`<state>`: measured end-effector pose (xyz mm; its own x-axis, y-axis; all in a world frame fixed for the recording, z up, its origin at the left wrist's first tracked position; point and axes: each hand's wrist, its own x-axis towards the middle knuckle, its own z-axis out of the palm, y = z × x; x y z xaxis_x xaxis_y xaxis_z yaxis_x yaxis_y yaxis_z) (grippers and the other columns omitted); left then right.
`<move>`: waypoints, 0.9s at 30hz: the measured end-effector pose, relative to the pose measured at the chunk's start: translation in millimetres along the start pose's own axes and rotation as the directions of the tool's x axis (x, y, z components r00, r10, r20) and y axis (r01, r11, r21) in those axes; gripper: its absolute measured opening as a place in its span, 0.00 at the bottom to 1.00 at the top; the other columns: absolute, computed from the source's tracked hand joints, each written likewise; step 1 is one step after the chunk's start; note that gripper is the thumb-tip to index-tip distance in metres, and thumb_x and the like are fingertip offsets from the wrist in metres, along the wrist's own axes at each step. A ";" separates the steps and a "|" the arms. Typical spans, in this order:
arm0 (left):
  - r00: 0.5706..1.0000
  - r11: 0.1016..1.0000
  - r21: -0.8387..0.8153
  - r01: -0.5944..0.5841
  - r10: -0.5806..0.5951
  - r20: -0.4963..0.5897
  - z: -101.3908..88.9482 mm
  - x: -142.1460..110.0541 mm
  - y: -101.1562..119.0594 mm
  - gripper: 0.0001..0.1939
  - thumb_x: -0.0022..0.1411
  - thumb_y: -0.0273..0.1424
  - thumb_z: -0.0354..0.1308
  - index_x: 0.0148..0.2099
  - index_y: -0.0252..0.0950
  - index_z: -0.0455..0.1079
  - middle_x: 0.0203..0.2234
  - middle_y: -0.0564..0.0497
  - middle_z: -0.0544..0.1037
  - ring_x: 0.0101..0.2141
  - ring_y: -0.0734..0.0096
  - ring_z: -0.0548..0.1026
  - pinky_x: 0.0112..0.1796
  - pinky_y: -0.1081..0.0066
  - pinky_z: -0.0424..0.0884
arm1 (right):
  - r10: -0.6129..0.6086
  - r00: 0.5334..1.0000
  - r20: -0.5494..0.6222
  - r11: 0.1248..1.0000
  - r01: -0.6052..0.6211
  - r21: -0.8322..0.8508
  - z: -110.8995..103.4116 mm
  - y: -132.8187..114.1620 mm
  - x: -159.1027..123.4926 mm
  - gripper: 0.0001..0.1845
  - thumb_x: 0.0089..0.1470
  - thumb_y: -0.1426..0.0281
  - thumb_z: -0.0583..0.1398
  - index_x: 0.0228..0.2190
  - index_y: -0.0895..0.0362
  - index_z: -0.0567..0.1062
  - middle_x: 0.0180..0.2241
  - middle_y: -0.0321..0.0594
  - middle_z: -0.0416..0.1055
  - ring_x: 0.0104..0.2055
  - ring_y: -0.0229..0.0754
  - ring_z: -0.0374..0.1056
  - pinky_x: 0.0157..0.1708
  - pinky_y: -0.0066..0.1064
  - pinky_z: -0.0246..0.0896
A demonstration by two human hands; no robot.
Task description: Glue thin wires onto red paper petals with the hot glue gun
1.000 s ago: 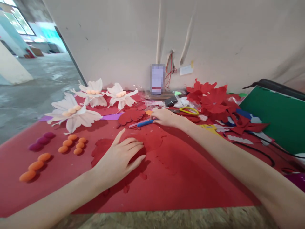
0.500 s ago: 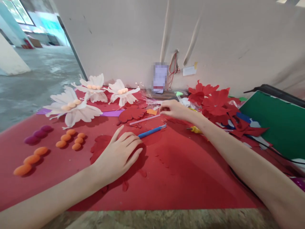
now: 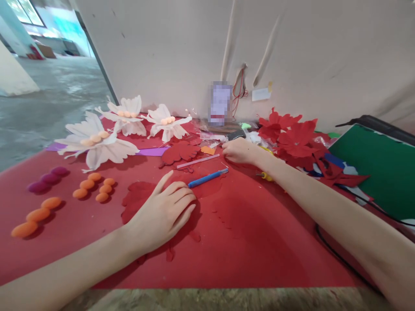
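Note:
My left hand [image 3: 164, 211] lies palm down with its fingers stretched, partly covering dark red scalloped petal pieces [image 3: 138, 196] on the red tabletop [image 3: 259, 246]. Just beyond its fingertips is a blue pen-like tool [image 3: 207, 178]. Farther off, my right hand [image 3: 240, 151] is low over the table, fingers curled together; whatever is in them, if anything, is hidden. Close to its left are a pale pink strip [image 3: 198, 161], an orange scrap [image 3: 208, 150] and a red scalloped petal piece [image 3: 181, 154]. A yellow-handled tool [image 3: 266, 176] lies partly behind my right forearm.
White flowers [image 3: 97, 144] with peach bead centres stand at the back left. Orange bead rows [image 3: 39, 214] and a purple row [image 3: 48, 179] lie at left. At right are red flowers [image 3: 296, 138], a green board [image 3: 372, 168] and a black cable [image 3: 340, 255]. A phone [image 3: 220, 103] leans against the wall.
My right hand has moved slightly down and its fingers have curled in more. The left hand stays in place. The view has shifted a little.

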<state>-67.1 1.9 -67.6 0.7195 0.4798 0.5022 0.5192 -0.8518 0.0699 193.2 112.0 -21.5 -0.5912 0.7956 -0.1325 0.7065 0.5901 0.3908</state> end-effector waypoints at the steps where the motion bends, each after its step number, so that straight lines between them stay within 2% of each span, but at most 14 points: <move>1: 1.000 1.000 0.000 -0.001 0.001 0.010 -0.4 0.2 0.3 0.18 0.67 0.30 0.37 0.37 0.36 0.69 0.34 0.52 0.76 0.41 0.66 0.69 0.59 0.53 0.43 | -0.009 1.000 -0.005 1.000 0.009 -0.013 0.0 -1.2 0.1 0.08 0.56 0.73 0.53 0.30 0.62 0.71 0.32 0.38 0.69 0.33 0.35 0.64 0.33 0.30 0.60; 4: 1.000 1.000 -0.002 0.004 -0.004 0.023 -0.9 1.0 1.2 0.18 0.66 0.29 0.37 0.37 0.36 0.69 0.34 0.51 0.76 0.41 0.65 0.70 0.59 0.52 0.43 | -0.021 0.999 -0.026 0.999 0.020 -0.043 1.1 -4.1 1.4 0.11 0.53 0.79 0.51 0.28 0.63 0.72 0.31 0.42 0.70 0.30 0.35 0.63 0.27 0.28 0.53; 8: 1.000 1.000 -0.008 -0.003 0.003 0.017 -1.2 1.3 1.5 0.17 0.66 0.28 0.37 0.37 0.36 0.69 0.34 0.52 0.76 0.41 0.66 0.70 0.60 0.54 0.42 | -0.029 0.998 -0.048 0.998 0.026 -0.061 -0.9 -8.4 0.5 0.12 0.52 0.80 0.49 0.30 0.63 0.73 0.33 0.45 0.70 0.29 0.36 0.63 0.24 0.30 0.45; 13: 0.999 1.000 -0.023 0.000 0.000 0.032 -2.3 0.7 0.7 0.17 0.66 0.29 0.38 0.37 0.37 0.69 0.33 0.53 0.77 0.40 0.67 0.70 0.60 0.54 0.41 | 0.002 0.994 -0.110 0.997 -0.010 -0.072 -10.3 -11.2 -6.7 0.15 0.53 0.79 0.47 0.36 0.64 0.71 0.38 0.49 0.70 0.32 0.39 0.63 0.25 0.31 0.43; 18: 0.999 0.999 -0.048 0.013 -0.010 0.048 -4.2 0.6 2.7 0.17 0.66 0.28 0.38 0.37 0.38 0.68 0.34 0.54 0.77 0.42 0.67 0.69 0.60 0.54 0.39 | 0.038 0.991 -0.130 0.997 -0.046 -0.056 -10.7 -6.7 -9.0 0.13 0.56 0.75 0.48 0.37 0.63 0.71 0.38 0.48 0.69 0.34 0.38 0.64 0.25 0.29 0.47; 21: 0.998 0.999 -0.050 0.015 -0.013 0.056 -4.8 0.4 3.2 0.17 0.66 0.29 0.38 0.37 0.38 0.68 0.34 0.53 0.76 0.42 0.67 0.69 0.60 0.54 0.39 | 0.026 0.995 -0.096 0.998 -0.031 -0.053 -5.0 -5.3 -6.2 0.10 0.57 0.72 0.51 0.37 0.61 0.71 0.42 0.44 0.68 0.35 0.36 0.65 0.29 0.28 0.56; 24: 0.998 0.999 -0.044 -0.014 0.016 0.060 -3.5 0.0 1.8 0.16 0.67 0.29 0.38 0.37 0.38 0.68 0.34 0.54 0.76 0.42 0.68 0.70 0.60 0.52 0.38 | -0.005 0.999 -0.037 0.997 0.003 -0.072 -0.3 -7.3 -2.1 0.12 0.57 0.66 0.55 0.39 0.61 0.70 0.41 0.41 0.68 0.38 0.37 0.66 0.36 0.33 0.64; 27: 0.998 0.999 -0.041 -0.022 0.024 0.050 -1.3 -0.6 0.3 0.16 0.66 0.29 0.38 0.38 0.38 0.68 0.33 0.54 0.76 0.41 0.69 0.70 0.60 0.52 0.38 | -0.035 0.999 0.005 0.995 0.035 -0.097 1.4 -10.3 2.1 0.15 0.56 0.64 0.55 0.42 0.61 0.69 0.42 0.42 0.68 0.40 0.39 0.66 0.39 0.37 0.66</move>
<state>-68.0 1.1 -66.8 0.7536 0.4693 0.4603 0.4843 -0.8698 0.0939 185.2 107.7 -27.1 -0.6136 0.7752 -0.1503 0.6441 0.6014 0.4727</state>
